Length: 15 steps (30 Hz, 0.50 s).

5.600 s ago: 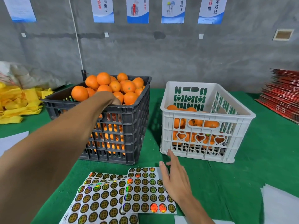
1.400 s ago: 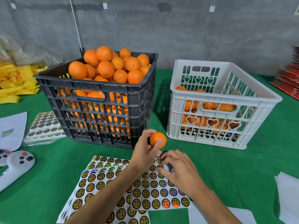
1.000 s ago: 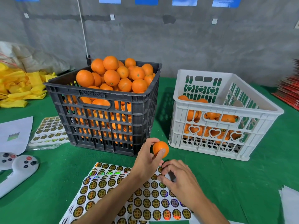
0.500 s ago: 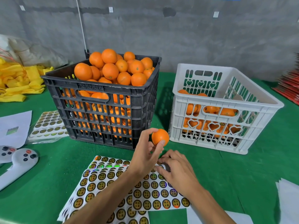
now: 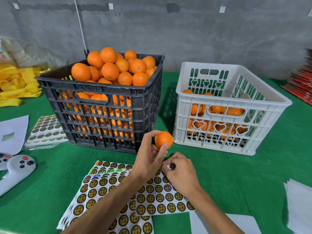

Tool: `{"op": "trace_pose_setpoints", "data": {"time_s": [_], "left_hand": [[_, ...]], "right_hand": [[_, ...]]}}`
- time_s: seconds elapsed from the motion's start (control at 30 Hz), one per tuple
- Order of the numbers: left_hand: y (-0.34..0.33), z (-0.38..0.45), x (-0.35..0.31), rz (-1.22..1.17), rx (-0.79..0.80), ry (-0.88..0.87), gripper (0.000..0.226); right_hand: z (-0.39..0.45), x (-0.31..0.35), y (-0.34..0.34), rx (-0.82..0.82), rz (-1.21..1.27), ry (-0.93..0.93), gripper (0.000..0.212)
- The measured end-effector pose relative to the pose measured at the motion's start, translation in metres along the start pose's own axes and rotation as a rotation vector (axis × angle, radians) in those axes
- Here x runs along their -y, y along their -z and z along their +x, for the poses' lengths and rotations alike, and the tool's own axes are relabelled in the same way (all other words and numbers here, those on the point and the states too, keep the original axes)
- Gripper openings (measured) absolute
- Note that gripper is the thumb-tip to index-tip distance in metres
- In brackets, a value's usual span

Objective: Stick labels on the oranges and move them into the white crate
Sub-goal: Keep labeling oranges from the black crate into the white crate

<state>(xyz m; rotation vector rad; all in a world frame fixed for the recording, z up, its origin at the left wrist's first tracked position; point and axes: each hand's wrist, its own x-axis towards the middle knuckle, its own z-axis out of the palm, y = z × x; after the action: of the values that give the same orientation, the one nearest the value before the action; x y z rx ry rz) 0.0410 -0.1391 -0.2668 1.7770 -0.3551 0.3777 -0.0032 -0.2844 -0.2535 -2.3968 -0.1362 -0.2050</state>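
In front of the gap between the two crates, a small, round, bright orange (image 5: 163, 139) was held up off the green tabletop (image 5: 236, 174) by the left hand (image 5: 148, 159), thumb on top and fingertips curled beneath it, with no label visible on the side facing the camera. Just below it, the right hand (image 5: 181, 173) was bent low over the top edge of a sticker sheet (image 5: 162, 200), its fingertips pinched together there. The black crate (image 5: 104, 105) stood heaped with oranges to the left, and the white crate (image 5: 224, 108), partly filled, stood to the right.
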Motion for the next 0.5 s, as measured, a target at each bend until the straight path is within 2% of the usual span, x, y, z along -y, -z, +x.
{"op": "trace_pose_setpoints", "data": {"time_s": [0.17,0.23,0.37,0.43,0.5], "left_hand": [[0.0,0.0,0.002,0.023,0.003,0.012,0.047],[0.0,0.001,0.001,0.022,0.011,0.015,0.047],[0.001,-0.002,-0.003,-0.002,0.061,0.02,0.045],[0.0,-0.004,-0.005,0.063,0.11,-0.012,0.043],[-0.001,-0.006,-0.007,0.116,0.158,-0.06,0.039]], "right_hand": [[0.004,-0.002,0.002,0.018,0.143,-0.098,0.015],[0.004,-0.003,0.005,-0.1,0.23,-0.095,0.018],[0.006,-0.008,0.017,-0.435,0.41,-0.109,0.012],[0.006,-0.008,0.019,-0.501,0.45,-0.082,0.012],[0.006,-0.006,0.018,-0.492,0.476,-0.019,0.01]]}}
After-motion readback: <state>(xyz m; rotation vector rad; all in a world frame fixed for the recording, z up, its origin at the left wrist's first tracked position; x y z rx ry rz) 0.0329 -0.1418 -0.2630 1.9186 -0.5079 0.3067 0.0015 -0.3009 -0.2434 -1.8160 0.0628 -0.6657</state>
